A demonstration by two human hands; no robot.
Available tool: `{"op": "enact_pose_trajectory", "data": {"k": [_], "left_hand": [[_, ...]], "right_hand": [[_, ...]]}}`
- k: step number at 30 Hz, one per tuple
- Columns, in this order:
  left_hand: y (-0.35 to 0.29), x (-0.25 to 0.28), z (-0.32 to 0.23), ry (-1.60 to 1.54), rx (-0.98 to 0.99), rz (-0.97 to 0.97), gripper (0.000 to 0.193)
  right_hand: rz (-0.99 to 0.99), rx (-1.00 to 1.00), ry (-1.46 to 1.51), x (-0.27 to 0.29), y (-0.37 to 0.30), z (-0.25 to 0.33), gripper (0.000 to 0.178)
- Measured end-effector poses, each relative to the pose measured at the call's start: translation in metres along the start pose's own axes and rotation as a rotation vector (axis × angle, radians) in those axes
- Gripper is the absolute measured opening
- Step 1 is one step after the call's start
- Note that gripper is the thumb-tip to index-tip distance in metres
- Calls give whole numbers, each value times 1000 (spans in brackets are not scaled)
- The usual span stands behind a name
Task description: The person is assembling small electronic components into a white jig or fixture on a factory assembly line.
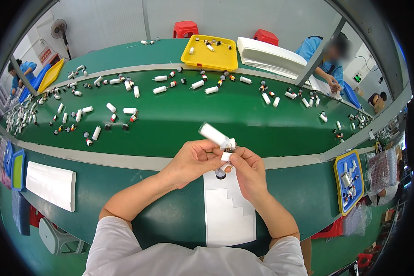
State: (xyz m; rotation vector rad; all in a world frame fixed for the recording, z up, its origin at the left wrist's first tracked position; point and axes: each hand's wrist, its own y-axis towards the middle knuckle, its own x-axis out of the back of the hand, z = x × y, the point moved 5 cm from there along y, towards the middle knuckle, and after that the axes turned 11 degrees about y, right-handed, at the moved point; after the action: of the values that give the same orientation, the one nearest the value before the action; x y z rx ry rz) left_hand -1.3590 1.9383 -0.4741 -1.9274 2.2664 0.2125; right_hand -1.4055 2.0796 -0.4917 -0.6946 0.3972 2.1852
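Note:
Both my hands meet in front of me, above the near edge of the green belt. Between the fingers of my left hand (194, 158) is a white cylinder (213, 133) with a clear end, tilted up to the left. My right hand (249, 169) pinches a small white block (226, 157) beside the cylinder's lower end. Thin wire-like parts show between the two pieces. Just under the fingertips is a round dark piece with a clear rim (221, 175); whether it is held or hangs, I cannot tell. A white sheet with stepped edges (227, 216) lies below my hands.
Many white cylinders and small dark-capped pieces lie scattered along the green belt (179, 133). A yellow tray (210, 60) and stacked white sheets (271, 57) stand beyond it. At right is a blue-and-yellow tray (340, 184); at left, a white stack (50, 186). A co-worker in blue works at far right.

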Motion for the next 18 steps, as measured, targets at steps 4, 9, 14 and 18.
{"op": "enact_pose_trajectory", "data": {"k": [4, 9, 14, 18], "left_hand": [[-3, -5, -8, 284, -246, -33, 21], [-1, -7, -20, 557, -509, -74, 10], [5, -2, -8, 379, -258, 88, 8], [16, 10, -19, 655, -331, -260, 31]], "right_hand": [[-24, 119, -74, 8, 1, 4, 9], [76, 92, -302, 13, 6, 2, 14], [96, -92, -119, 21, 13, 3, 22], [46, -189, -296, 30, 16, -9, 20]]}}
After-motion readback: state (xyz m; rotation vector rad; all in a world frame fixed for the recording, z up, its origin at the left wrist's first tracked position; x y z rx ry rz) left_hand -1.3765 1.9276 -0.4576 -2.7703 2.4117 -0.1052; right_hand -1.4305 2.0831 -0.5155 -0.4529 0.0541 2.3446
